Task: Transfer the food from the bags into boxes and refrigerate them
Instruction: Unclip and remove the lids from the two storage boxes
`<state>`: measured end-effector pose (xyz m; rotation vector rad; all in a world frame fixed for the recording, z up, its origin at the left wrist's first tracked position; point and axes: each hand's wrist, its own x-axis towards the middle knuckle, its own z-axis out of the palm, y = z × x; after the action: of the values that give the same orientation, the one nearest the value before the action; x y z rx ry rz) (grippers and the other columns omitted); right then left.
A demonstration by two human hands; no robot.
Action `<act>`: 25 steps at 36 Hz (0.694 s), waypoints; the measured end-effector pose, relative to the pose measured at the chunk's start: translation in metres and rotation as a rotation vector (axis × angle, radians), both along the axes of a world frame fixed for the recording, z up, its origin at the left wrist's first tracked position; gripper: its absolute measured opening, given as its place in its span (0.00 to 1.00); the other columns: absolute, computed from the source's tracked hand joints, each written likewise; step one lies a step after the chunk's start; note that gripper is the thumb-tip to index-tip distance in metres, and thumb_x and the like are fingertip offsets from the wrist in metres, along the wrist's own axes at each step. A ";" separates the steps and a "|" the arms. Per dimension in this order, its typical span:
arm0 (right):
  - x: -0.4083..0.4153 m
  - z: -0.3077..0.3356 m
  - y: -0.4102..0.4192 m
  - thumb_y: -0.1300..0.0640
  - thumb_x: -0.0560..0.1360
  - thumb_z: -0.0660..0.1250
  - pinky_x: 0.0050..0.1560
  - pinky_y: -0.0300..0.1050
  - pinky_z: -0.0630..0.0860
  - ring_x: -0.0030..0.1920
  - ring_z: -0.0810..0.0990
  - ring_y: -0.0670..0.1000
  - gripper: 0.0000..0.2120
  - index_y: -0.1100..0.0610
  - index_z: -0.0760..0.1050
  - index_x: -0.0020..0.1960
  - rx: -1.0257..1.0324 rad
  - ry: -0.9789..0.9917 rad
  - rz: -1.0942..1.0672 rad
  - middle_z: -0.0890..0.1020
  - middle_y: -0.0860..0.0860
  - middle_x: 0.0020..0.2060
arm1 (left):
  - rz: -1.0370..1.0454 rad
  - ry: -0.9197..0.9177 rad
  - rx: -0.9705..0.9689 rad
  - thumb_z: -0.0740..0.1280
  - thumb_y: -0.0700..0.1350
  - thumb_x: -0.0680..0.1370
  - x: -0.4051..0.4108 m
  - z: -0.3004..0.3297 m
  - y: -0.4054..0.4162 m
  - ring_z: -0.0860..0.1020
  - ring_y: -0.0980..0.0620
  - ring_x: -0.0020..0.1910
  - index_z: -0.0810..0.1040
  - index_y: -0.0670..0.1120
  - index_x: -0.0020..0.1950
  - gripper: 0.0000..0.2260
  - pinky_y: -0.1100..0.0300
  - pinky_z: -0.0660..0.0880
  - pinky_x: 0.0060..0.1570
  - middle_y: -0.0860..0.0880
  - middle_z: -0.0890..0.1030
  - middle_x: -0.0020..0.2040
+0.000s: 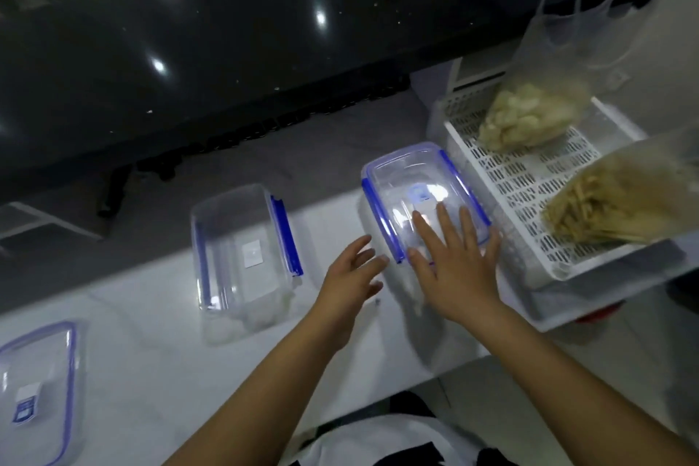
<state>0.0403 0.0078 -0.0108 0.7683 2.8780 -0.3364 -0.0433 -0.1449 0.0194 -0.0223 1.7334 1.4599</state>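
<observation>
Your right hand is lying flat, fingers spread and straight, on the lid of the closed box at the frame's centre; nothing is in its grip. Your left hand is hovering just beside that box with fingers loosely extended, holding nothing. Three clear blue-clipped boxes are sitting on the white bench: that one, an open box left of centre, and a third box at lower left. Two food bags, one with pale pieces and one with thin strips, are resting in the white basket at right.
</observation>
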 end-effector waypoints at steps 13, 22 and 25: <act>0.084 0.033 -0.063 0.39 0.77 0.52 0.76 0.63 0.40 0.80 0.44 0.53 0.29 0.38 0.59 0.77 -0.356 0.091 0.150 0.56 0.42 0.79 | 0.193 -0.079 0.008 0.72 0.46 0.76 0.040 -0.022 -0.064 0.85 0.47 0.54 0.73 0.61 0.70 0.24 0.48 0.83 0.51 0.48 0.85 0.56; 0.062 0.015 0.001 0.61 0.74 0.74 0.41 0.43 0.82 0.43 0.85 0.50 0.17 0.47 0.81 0.59 -1.277 0.348 -0.557 0.85 0.52 0.46 | 0.236 -0.067 0.025 0.75 0.45 0.72 0.040 -0.024 -0.092 0.85 0.46 0.52 0.80 0.58 0.65 0.23 0.57 0.81 0.44 0.43 0.86 0.53; 0.059 0.009 0.013 0.63 0.70 0.75 0.37 0.43 0.81 0.38 0.85 0.53 0.18 0.53 0.82 0.59 -1.473 0.321 -0.615 0.86 0.56 0.41 | 0.236 -0.074 0.033 0.75 0.44 0.71 0.037 -0.028 -0.091 0.85 0.47 0.50 0.81 0.60 0.63 0.22 0.57 0.81 0.44 0.43 0.86 0.52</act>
<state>0.0995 0.0208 -0.0017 1.1425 1.5965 -2.3242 -0.0066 -0.2360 -0.0084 -0.2684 1.6898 1.6359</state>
